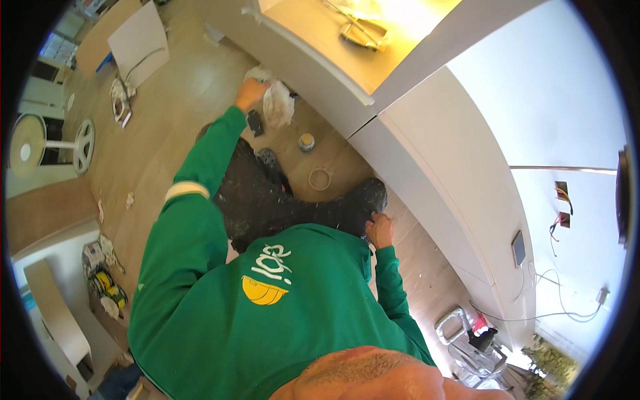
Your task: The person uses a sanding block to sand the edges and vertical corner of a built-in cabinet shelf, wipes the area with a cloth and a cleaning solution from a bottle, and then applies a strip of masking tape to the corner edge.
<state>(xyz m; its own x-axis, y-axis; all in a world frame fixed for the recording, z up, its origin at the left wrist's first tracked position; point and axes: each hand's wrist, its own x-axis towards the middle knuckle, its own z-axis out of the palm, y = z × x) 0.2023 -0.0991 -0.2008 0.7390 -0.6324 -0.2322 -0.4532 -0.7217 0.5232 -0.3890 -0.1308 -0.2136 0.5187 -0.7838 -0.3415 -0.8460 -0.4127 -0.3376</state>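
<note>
My left hand (251, 94) reaches forward to the floor beside the cabinet base, its fingers closed on a crumpled white rag (278, 105). Just below that hand lies a small dark block (255, 123). A small open tin (306, 142) with a pale yellow top stands on the floor, and a thin pale ring (320, 178) lies nearer to me. My right hand (380, 231) rests against the dark trousers (293, 210) at my bent knee, fingers partly hidden and seemingly holding nothing.
A long pale cabinet front (427, 167) runs along my right, under a lit niche (313, 27) holding a tool. Wires (563, 193) hang from the white wall. A fan (53, 145) stands left. Tools (105, 283) lie at lower left, and a metal-framed item (467, 333) at lower right.
</note>
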